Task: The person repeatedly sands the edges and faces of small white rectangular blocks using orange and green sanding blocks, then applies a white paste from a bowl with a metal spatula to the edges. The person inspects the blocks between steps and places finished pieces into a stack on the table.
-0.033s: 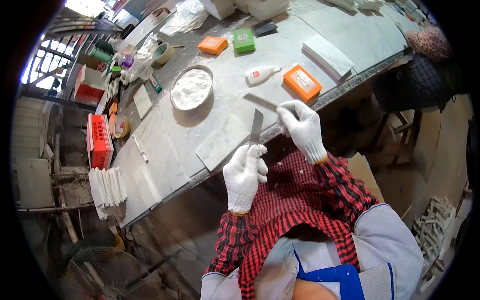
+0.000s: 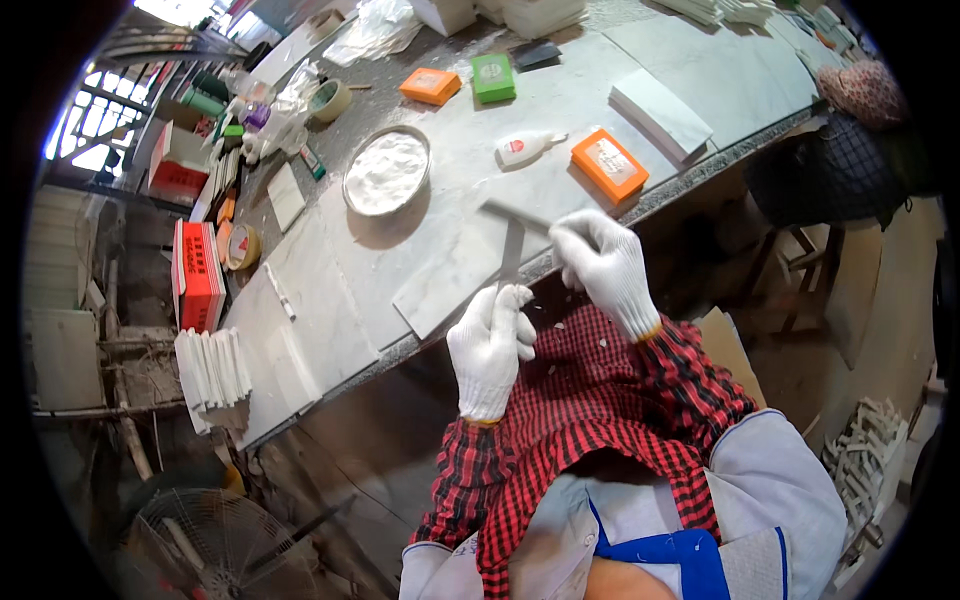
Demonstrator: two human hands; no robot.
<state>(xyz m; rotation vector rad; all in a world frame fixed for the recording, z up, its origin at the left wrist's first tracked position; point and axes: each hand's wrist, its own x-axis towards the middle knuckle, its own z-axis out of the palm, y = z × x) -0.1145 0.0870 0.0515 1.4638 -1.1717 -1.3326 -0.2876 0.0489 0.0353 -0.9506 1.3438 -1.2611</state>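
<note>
Both my hands wear white knit gloves and are raised at the table's near edge. My left hand (image 2: 487, 350) is closed on the lower end of a flat grey blade (image 2: 513, 250), which points upward. Pinched in my right hand (image 2: 605, 268) is a flat grey strip (image 2: 510, 213) reaching left. It crosses the upper end of the blade in this view; whether they touch, I cannot tell. A white squeeze bottle (image 2: 522, 149) and an orange box (image 2: 608, 165) lie beyond my right hand. Farther left stands a round bowl (image 2: 430, 168) of white powder (image 2: 387, 172).
Pale stone slabs (image 2: 450, 280) cover the tabletop. Toward the back are a second orange box (image 2: 430, 86), a green box (image 2: 492, 78) and a white block (image 2: 660, 115). White strips (image 2: 213, 370) stack at the left corner. A fan (image 2: 215, 545) stands lower left; another person (image 2: 830, 170) is at right.
The strip in my right hand has come down and now crosses the top of the blade, where a gap showed before. My right hand has lowered slightly; the left has barely moved.
</note>
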